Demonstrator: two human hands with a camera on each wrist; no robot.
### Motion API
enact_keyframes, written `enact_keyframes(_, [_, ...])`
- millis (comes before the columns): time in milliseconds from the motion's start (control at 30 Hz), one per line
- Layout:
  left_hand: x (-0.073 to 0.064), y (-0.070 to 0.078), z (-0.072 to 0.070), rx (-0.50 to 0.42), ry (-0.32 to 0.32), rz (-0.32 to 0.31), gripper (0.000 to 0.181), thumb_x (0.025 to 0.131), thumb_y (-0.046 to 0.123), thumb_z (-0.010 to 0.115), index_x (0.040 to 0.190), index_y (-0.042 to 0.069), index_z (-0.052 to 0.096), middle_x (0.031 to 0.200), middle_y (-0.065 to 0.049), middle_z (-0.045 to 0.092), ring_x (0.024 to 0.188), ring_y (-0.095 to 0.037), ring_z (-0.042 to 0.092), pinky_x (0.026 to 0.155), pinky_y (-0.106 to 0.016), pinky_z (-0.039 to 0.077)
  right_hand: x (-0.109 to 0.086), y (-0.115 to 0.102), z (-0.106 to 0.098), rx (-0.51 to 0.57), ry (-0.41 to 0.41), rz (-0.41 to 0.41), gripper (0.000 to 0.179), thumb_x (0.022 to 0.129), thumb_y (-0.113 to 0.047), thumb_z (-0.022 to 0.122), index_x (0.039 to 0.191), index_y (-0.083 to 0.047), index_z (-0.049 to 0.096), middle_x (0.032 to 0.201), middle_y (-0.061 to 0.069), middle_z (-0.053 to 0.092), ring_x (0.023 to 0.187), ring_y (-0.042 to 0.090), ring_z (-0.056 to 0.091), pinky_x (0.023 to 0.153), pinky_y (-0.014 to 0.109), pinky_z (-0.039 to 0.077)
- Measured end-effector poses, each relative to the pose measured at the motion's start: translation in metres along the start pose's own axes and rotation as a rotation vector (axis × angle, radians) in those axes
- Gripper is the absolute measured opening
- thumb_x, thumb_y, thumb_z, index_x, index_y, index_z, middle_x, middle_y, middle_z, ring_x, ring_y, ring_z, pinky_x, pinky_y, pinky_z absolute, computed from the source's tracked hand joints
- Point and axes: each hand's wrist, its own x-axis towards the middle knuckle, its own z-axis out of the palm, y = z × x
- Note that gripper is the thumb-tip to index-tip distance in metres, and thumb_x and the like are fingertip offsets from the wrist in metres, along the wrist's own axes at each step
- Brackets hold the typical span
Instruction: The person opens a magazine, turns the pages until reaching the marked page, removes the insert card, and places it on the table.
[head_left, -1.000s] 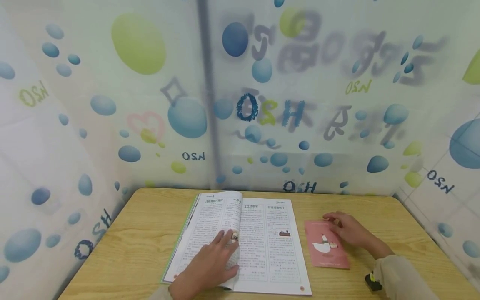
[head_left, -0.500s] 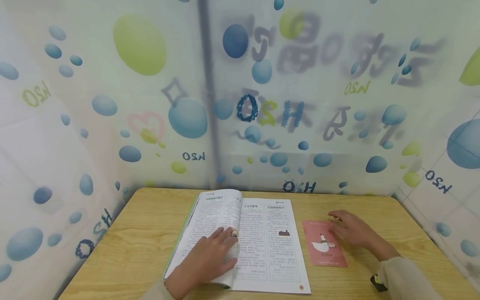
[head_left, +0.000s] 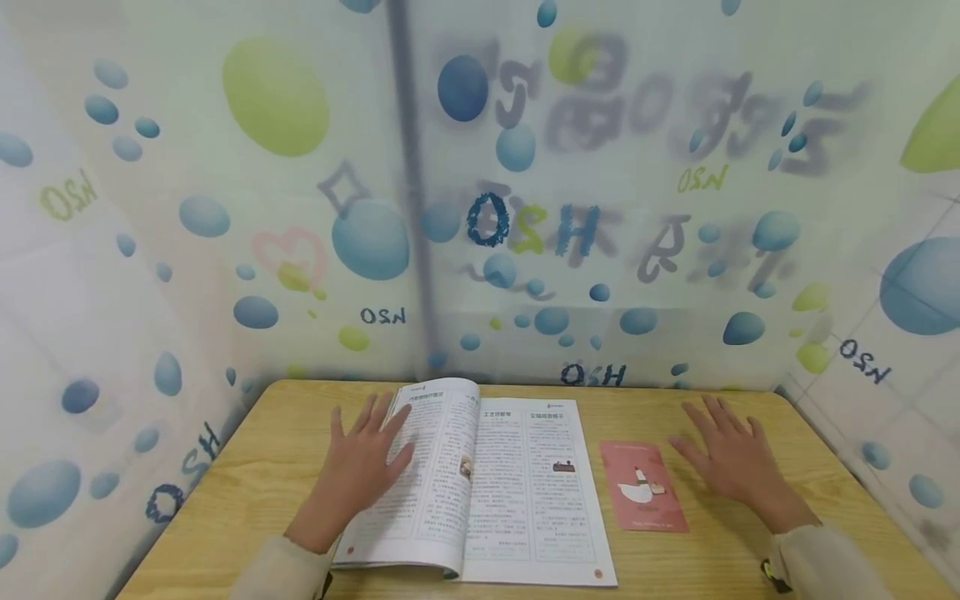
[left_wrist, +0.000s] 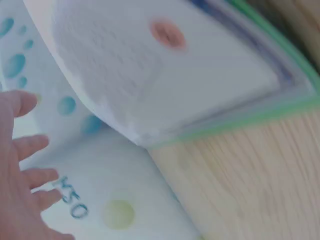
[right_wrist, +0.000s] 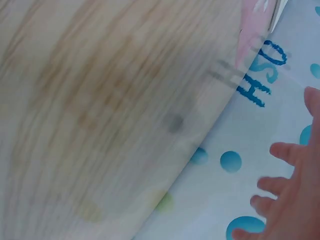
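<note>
An open magazine (head_left: pixel 525 500) with printed pages lies on the wooden table, its left pages bulging up near the spine. My left hand (head_left: pixel 358 467), fingers spread, is over the magazine's left edge in the head view. The left wrist view shows that same hand (left_wrist: pixel 25 175) holding nothing, apart from the page. To the right of the magazine lies a pink card (head_left: pixel 643 487) with a white bird picture. My right hand (head_left: pixel 735 458) is just right of the card, fingers spread. Nothing is in the right hand (right_wrist: pixel 295 185) in the right wrist view.
The wooden table (head_left: pixel 247 467) extends left of the magazine and right of the card. A pale curtain (head_left: pixel 315 208) printed with blue and green drops and "H2O" stands behind the table and along both sides.
My left hand has lifted off the magazine's middle and moved left to its outer edge, fingers spreading. My right hand has drawn off the card to the right and spread its fingers.
</note>
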Motion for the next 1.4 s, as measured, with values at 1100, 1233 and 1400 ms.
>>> enact_keyframes(1100, [-0.024, -0.089, 0.015, 0.069, 0.111, -0.152, 0.067, 0.089, 0.042, 0.063, 0.145, 0.009, 0.048, 0.154, -0.024, 0.034, 0.14, -0.047, 0.029, 0.097, -0.082, 0.02, -0.007, 0.024, 0.002, -0.07, 0.086, 0.061, 0.079, 0.097, -0.061, 0.046, 0.157, -0.015, 0.025, 0.159, 0.03, 0.016, 0.143, 0.054, 0.012, 0.098, 0.083, -0.007])
enact_keyframes(1233, [-0.025, -0.09, 0.015, 0.09, 0.154, -0.123, 0.066, 0.088, 0.043, 0.062, 0.143, 0.009, 0.05, 0.152, -0.024, 0.037, 0.138, -0.047, 0.033, 0.096, -0.082, 0.023, -0.008, 0.022, 0.001, -0.063, 0.08, 0.063, 0.079, 0.097, -0.06, 0.046, 0.158, -0.014, 0.024, 0.16, 0.029, 0.014, 0.144, 0.054, 0.009, 0.098, 0.084, -0.006])
enact_keyframes(1400, [-0.024, -0.09, 0.015, 0.108, 0.199, -0.098, 0.064, 0.093, 0.051, 0.052, 0.142, 0.009, 0.052, 0.151, -0.023, 0.039, 0.137, -0.047, 0.035, 0.094, -0.082, 0.026, -0.008, 0.02, -0.001, -0.061, 0.072, 0.066, 0.079, 0.097, -0.061, 0.046, 0.158, -0.015, 0.024, 0.16, 0.029, 0.013, 0.144, 0.054, 0.01, 0.098, 0.083, -0.006])
